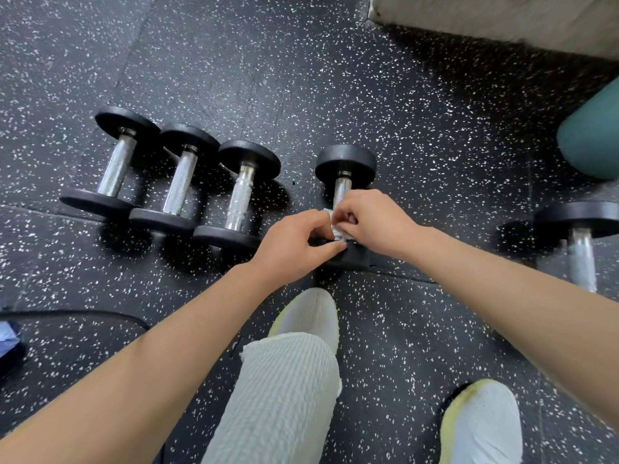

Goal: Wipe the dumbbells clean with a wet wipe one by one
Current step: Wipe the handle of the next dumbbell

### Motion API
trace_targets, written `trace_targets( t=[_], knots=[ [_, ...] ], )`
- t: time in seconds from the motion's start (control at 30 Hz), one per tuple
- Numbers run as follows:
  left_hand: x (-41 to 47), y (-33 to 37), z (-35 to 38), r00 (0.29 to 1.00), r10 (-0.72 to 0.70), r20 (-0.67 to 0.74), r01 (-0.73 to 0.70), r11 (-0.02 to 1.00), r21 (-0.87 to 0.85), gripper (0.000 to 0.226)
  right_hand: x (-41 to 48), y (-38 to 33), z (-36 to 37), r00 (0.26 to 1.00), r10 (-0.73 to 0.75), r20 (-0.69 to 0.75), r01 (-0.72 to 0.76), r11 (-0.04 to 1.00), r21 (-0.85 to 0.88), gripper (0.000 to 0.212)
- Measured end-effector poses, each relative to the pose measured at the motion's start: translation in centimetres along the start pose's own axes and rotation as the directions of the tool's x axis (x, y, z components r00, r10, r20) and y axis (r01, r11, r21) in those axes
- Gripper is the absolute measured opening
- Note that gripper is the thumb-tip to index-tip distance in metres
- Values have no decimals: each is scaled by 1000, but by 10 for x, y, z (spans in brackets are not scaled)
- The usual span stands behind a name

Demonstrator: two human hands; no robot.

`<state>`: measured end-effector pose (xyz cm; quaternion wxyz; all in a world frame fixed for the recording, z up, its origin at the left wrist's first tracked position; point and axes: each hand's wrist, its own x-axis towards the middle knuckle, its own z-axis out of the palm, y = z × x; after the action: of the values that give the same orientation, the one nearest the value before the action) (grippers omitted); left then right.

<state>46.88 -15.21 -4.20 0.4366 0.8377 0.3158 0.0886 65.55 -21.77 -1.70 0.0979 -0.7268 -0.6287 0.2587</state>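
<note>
Weight is the chief thing to judge here: the black round-headed dumbbell (345, 162) with its chrome knurled handle lies on the speckled black rubber floor (435, 128). It looks dense and rigid, and it would probably sooner roll on its round heads than slide. Its far head is in plain sight, while the near head is mostly hidden under the hands. A crumpled white wet wipe (336, 227) sits at the near end of the handle, soft, limp and likely slick. The left hand (294, 242) is curled, with thumb and forefinger pinching the wipe's edge just above the near head. The right hand (371, 226) is curled too, its fingertips bunched on the wipe against the bar. Whether the wipe goes right round the bar cannot be told. To turn or lift this weight, the handle is the place to take hold, since its knurling should give purchase even when damp. The smooth heads would be poorer to hold. Three like dumbbells (181, 175) lie close side by side to the left, and another dumbbell (579, 236) lies well apart to the right.
</note>
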Motion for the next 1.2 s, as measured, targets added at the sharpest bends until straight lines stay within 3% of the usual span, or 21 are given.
trace_targets(
  t=[0.27,0.53,0.83,1.0,1.2],
  knots=[
    [1,4,-1,1000,-23,8,23,1000,0,28,35,5,2,955,88,-282,-136,978,-156,17],
    [4,9,0,1000,-24,5,24,1000,15,30,12,7,20,965,-45,-257,-10,977,-212,14],
    [-2,6,1,999,33,31,-34,999,36,39,32,9,26,922,19,-386,-137,950,-280,6],
    [-5,8,1,995,72,71,-78,994,81,39,15,20,29,938,-65,-339,-53,943,-329,6],
    [-2,13,5,990,112,86,-122,985,126,38,38,25,18,929,11,-370,-149,927,-345,4]
  ],
)
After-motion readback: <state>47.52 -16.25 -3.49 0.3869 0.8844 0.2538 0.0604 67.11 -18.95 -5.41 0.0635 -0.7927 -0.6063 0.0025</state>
